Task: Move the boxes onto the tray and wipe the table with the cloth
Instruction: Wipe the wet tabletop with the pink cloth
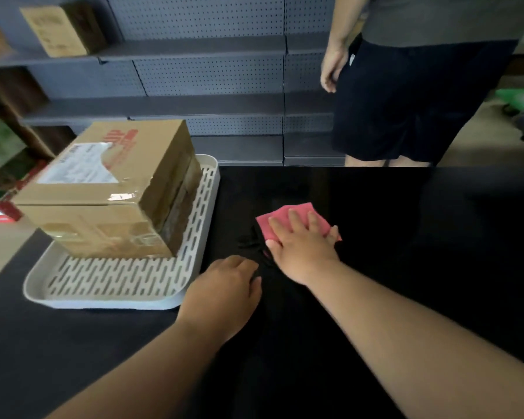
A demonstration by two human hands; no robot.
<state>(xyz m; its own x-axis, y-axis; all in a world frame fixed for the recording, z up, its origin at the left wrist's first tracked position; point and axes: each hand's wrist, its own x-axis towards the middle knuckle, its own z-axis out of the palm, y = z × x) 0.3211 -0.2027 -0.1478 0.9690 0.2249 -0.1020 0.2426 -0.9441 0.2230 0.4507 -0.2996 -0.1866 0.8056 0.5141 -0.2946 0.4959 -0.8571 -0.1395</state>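
Observation:
Two cardboard boxes are stacked on the white slotted tray [118, 282] at the left of the black table [406, 237]: the upper box [103, 164] carries a shipping label, and the lower box [103, 231] is taped. My right hand [303, 246] lies flat, fingers spread, pressing a pink cloth [280, 219] onto the table just right of the tray. My left hand [224, 291] rests on the table by the tray's near right corner, fingers curled loosely, holding nothing.
Another person [421, 86] in dark shorts stands beyond the table's far edge at the right. Grey pegboard shelving [209, 71] runs behind, with a box [64, 28] on an upper shelf. Coloured cartons [3, 176] sit at the far left.

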